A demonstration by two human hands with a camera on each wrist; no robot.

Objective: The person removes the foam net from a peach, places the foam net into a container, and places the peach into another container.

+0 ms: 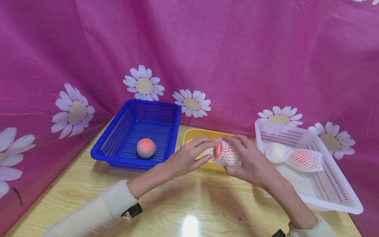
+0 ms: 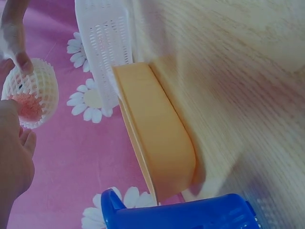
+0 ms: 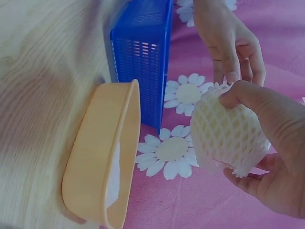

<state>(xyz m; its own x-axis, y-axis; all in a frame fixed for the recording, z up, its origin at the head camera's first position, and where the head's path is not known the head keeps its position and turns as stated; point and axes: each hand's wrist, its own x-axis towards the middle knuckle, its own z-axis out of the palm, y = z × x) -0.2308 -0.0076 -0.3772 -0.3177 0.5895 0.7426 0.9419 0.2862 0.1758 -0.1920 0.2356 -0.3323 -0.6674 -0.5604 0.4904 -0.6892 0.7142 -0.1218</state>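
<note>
A peach (image 1: 217,150), red on one side and pale on the other, sits inside a white foam net (image 1: 229,157) held up above the yellow tub. My right hand (image 1: 251,161) grips the netted fruit from the right, thumb and fingers around it. From the left, my left hand (image 1: 189,154) pinches the loose end of the net between thumb and fingers. Pale peach skin shows through the mesh in the right wrist view, and a red patch (image 2: 29,107) shows in the left wrist view.
A blue basket (image 1: 113,138) on the left holds one bare peach (image 1: 146,148). Behind the hands stands the yellow tub (image 3: 97,143), with something white (image 3: 113,179) inside. The white basket (image 1: 340,200) on the right holds two netted fruits (image 1: 302,159). A pink flowered cloth hangs behind.
</note>
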